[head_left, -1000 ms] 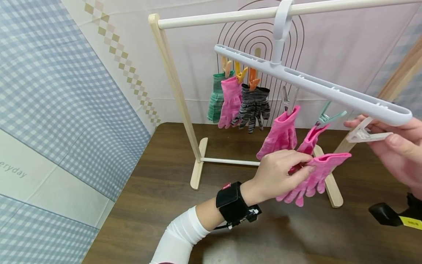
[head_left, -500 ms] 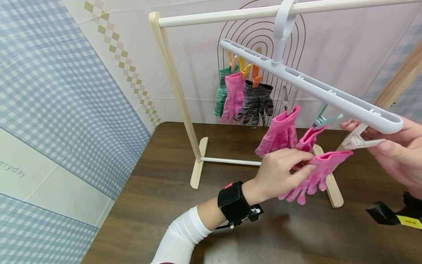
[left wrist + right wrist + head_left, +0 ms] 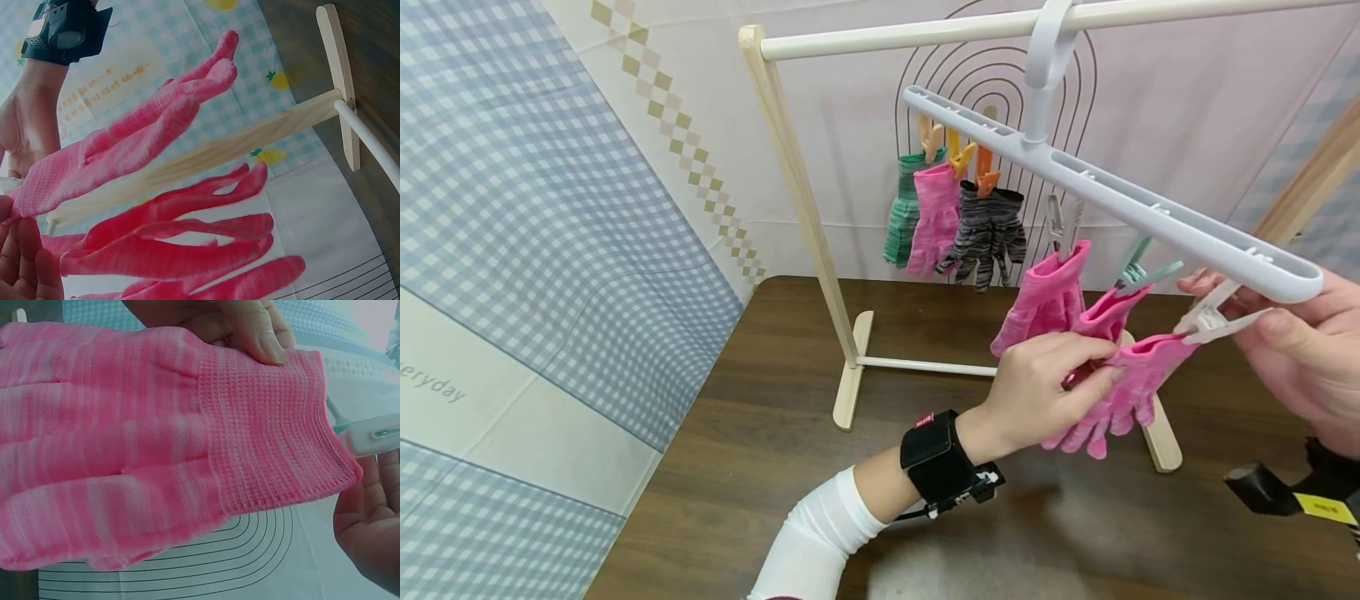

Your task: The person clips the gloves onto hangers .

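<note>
My left hand pinches the cuff of a pink knitted glove between thumb and fingers. The glove's fingers hang downward. With its thumb on one handle, my right hand squeezes a white clothespin below the near end of the pale grey clip hanger. In the right wrist view, the clothespin's tip meets the edge of the glove's ribbed cuff; how far its jaws reach over the cloth is hidden. Right behind, another pink glove hangs from a mint clothespin.
The hanger hooks over the rack's white rail. A third pink glove, a black-grey glove, a smaller pink glove and a green glove hang from clothespins. Below is a brown wooden table.
The hanger's near end has swung left and slightly down. My right hand has moved left with the clothespin, and my left hand has lifted the glove slightly, bringing its cuff against the clothespin.
</note>
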Demonstrator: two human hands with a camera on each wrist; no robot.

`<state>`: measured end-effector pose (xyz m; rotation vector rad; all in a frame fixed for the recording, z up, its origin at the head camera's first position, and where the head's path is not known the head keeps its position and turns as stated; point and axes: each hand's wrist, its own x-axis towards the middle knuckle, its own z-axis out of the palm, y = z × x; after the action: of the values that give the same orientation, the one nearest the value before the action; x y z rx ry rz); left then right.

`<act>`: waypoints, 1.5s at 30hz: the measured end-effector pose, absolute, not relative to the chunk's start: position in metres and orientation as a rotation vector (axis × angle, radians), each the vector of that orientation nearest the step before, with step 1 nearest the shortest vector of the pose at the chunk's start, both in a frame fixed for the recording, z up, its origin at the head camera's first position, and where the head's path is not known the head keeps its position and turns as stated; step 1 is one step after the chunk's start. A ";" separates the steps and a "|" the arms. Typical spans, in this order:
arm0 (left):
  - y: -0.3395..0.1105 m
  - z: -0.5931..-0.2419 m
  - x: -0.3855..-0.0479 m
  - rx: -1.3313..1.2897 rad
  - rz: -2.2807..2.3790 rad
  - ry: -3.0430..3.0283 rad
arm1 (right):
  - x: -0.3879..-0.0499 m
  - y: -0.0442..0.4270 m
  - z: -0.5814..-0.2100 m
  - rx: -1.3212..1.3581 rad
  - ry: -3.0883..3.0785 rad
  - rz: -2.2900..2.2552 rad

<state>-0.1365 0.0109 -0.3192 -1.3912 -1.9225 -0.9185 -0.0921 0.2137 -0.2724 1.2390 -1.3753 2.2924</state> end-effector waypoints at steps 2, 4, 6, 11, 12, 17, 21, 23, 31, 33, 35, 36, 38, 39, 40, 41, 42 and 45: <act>0.011 -0.319 -0.136 -1.393 -0.933 -1.914 | -0.092 0.213 -0.272 1.222 -1.368 2.287; 0.012 -0.319 -0.136 -1.398 -0.951 -1.908 | -0.092 0.212 -0.273 1.205 -1.357 2.284; 0.013 -0.319 -0.136 -1.400 -0.960 -1.904 | -0.092 0.212 -0.273 1.192 -1.340 2.280; 0.014 -0.319 -0.136 -1.394 -0.960 -1.892 | -0.092 0.208 -0.273 1.164 -1.306 2.290; 0.015 -0.319 -0.136 -1.393 -0.959 -1.890 | -0.092 0.207 -0.273 1.160 -1.303 2.293; 0.016 -0.318 -0.135 -1.395 -0.974 -1.874 | -0.090 0.201 -0.272 1.122 -1.309 2.285; 0.016 -0.319 -0.135 -1.404 -0.980 -1.853 | -0.090 0.198 -0.272 1.103 -1.321 2.265; 0.016 -0.319 -0.136 -1.409 -0.975 -1.846 | -0.090 0.198 -0.272 1.100 -1.319 2.264; 0.013 -0.320 -0.138 -1.403 -1.011 -1.803 | -0.090 0.197 -0.273 1.081 -1.337 2.251; 0.013 -0.320 -0.138 -1.404 -1.014 -1.788 | -0.090 0.197 -0.273 1.068 -1.349 2.245; 0.013 -0.320 -0.139 -1.408 -1.013 -1.782 | -0.090 0.197 -0.273 1.065 -1.347 2.244; 0.012 -0.320 -0.139 -1.411 -1.014 -1.781 | -0.090 0.197 -0.273 1.066 -1.339 2.247; 0.012 -0.320 -0.140 -1.416 -1.016 -1.774 | -0.090 0.196 -0.273 1.060 -1.330 2.251; 0.012 -0.320 -0.140 -1.414 -1.016 -1.773 | -0.090 0.196 -0.273 1.060 -1.325 2.253; 0.012 -0.320 -0.140 -1.412 -1.018 -1.771 | -0.090 0.196 -0.273 1.053 -1.330 2.253; 0.012 -0.320 -0.140 -1.411 -1.020 -1.768 | -0.089 0.196 -0.272 1.052 -1.327 2.256; 0.012 -0.320 -0.140 -1.406 -1.019 -1.765 | -0.089 0.195 -0.272 1.052 -1.324 2.258; 0.012 -0.318 -0.140 -1.400 -1.022 -1.754 | -0.088 0.194 -0.272 1.038 -1.330 2.256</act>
<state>-0.1400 0.0120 -0.3179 -1.4003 -1.7537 -1.0224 -0.0879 0.1939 -0.2720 1.0380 -1.3298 2.2561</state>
